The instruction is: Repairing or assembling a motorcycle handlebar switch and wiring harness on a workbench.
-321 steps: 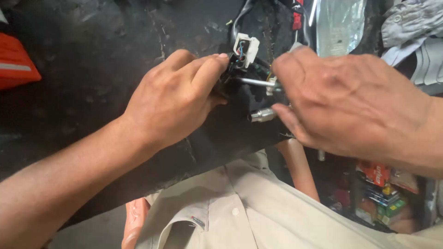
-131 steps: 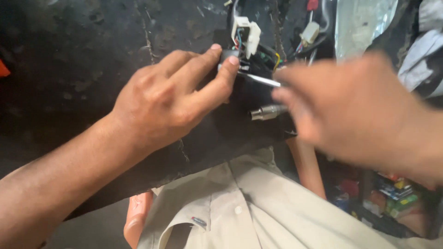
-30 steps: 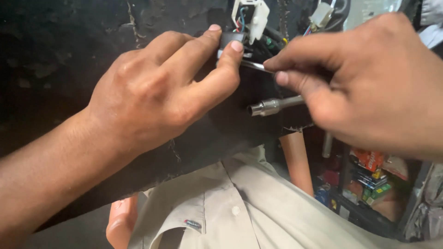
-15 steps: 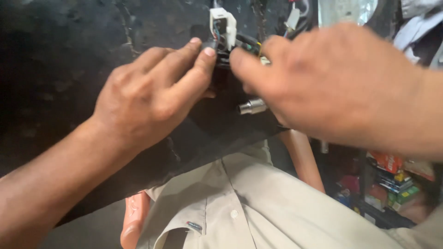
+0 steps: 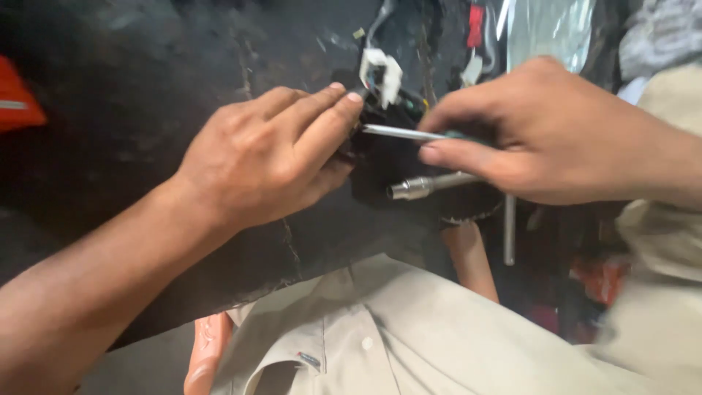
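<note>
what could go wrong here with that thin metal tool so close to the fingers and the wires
The thin metal shaft held by the right hand points straight at the left hand fingertips, so a slip might jab them. Its tip works beside the white connector and its coloured wires, which it might nick or pry loose. A second metal piece juts out just under the right hand and may snag it.

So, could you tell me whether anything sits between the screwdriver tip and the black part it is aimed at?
Nothing visible does. The thin screwdriver shaft, held by the right hand, runs straight to the black part, where the left hand's fingertips press beside the tip, not across it.
</note>
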